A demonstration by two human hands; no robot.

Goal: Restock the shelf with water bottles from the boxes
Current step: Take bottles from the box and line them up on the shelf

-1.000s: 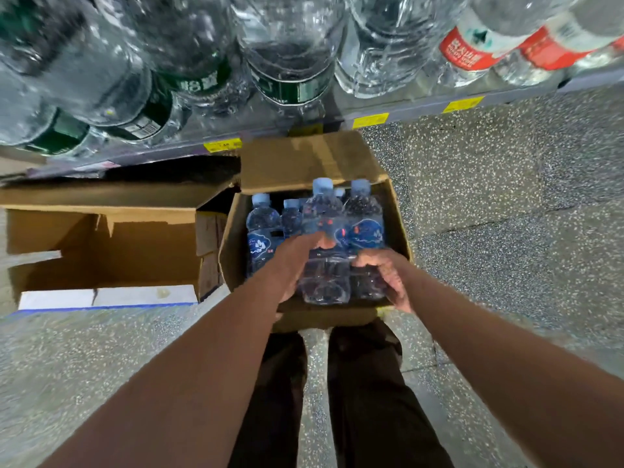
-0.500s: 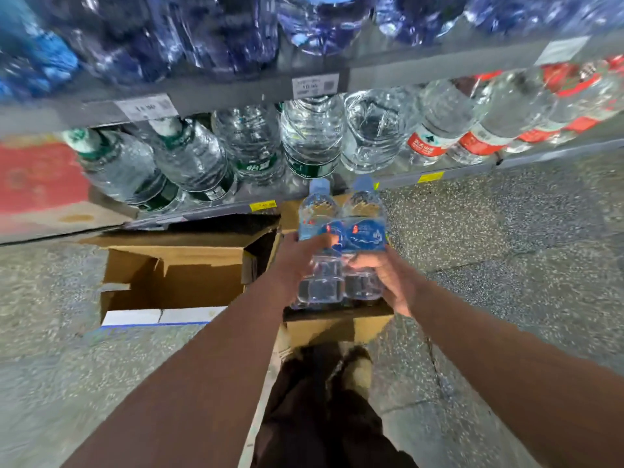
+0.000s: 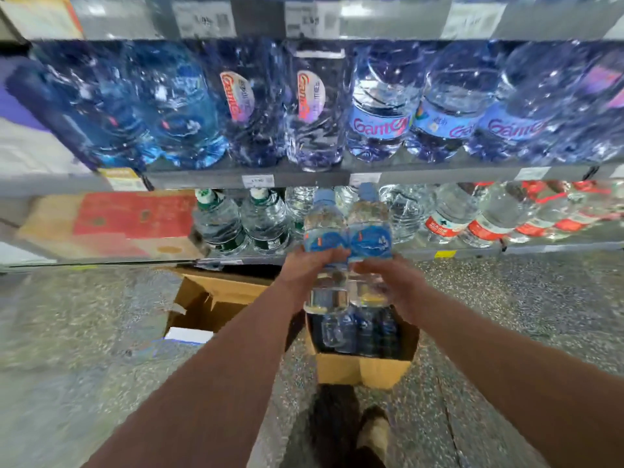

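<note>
Two small water bottles with blue caps and blue labels stand upright side by side in my hands, above the cardboard box (image 3: 364, 368). My left hand (image 3: 305, 266) grips the left bottle (image 3: 324, 231) below its label. My right hand (image 3: 396, 282) grips the right bottle (image 3: 369, 228) at the same height. The box below still holds several more small bottles (image 3: 358, 332). The bottles I hold are level with the lowest shelf (image 3: 456, 253) and in front of it.
An open, seemingly empty cardboard box (image 3: 216, 298) lies on the speckled floor to the left. The lowest shelf carries large clear bottles with green labels (image 3: 263, 221) and red labels (image 3: 486, 224). The shelf above holds big blue bottles (image 3: 381, 106). A red carton (image 3: 128, 217) sits at left.
Both hands have lifted the two bottles out of the box and up toward the shelves. My view has tilted upward, showing higher shelves.
</note>
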